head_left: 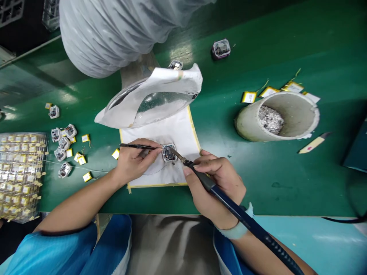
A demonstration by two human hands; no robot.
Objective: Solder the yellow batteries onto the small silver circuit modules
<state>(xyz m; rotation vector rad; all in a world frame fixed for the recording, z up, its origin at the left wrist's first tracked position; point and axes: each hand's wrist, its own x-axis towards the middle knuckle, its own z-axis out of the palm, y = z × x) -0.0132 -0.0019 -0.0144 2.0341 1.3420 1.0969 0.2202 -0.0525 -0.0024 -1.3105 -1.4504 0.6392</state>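
A small white-cased device [169, 152] with a dark circuit board showing lies on a white sheet [172, 175] edged with yellow tape. My left hand [137, 160] is closed round a pair of black tweezers [134, 146], whose tips reach the device's upper left edge. In my right hand [213, 185] is a soldering iron [205, 180], gripped like a pen. Its metal tip points at the right part of the board; whether it touches cannot be made out. A band circles my right wrist.
A magnifier lens [163, 105] with white covering hangs above the sheet, below a grey duct hose [123, 30]. At right stand a pot [249, 122] of metallic scraps, several batteries [249, 97] and a knife [312, 146]. Left are more devices [64, 143] and a battery tray [20, 172].
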